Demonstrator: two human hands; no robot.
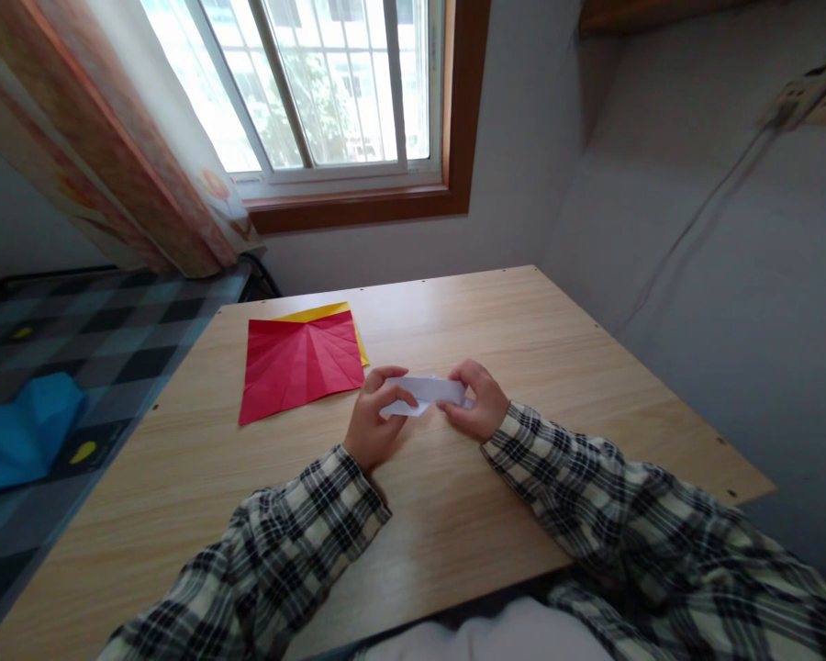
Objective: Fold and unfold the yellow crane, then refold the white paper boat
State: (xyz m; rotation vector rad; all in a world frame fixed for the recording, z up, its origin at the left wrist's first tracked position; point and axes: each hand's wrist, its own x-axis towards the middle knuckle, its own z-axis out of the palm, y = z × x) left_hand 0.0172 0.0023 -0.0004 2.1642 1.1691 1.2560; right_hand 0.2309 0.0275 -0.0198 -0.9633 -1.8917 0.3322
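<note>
A light wooden table point(557, 349) fills the middle of the view, set into the corner of a grey-walled room point(695, 229). Behind it a window point(330, 83) in a brown wooden frame lets in daylight, and a patterned orange curtain point(110, 138) hangs at its left. To the left of the table lies a bed with a dark checked cover point(75, 340), and on it one blue cloth or sheet point(20, 431); which it is cannot be told. A cable point(702, 229) runs down the right wall from a socket point(798, 96). On the table there are three papers. One red sheet point(299, 363), creased in a fan of folds, lies flat on the far left part, and one yellow sheet point(323, 314) lies under it, showing only along its far edge. The third is a small white paper point(430, 393), folded into a narrow strip, held just above the table near its middle between two hands. The left hand point(372, 418) pinches its left end with thumb and curled fingers; the right hand point(478, 399) pinches the right end, fingers curled over it. Both arms wear checked sleeves point(303, 542).
</note>
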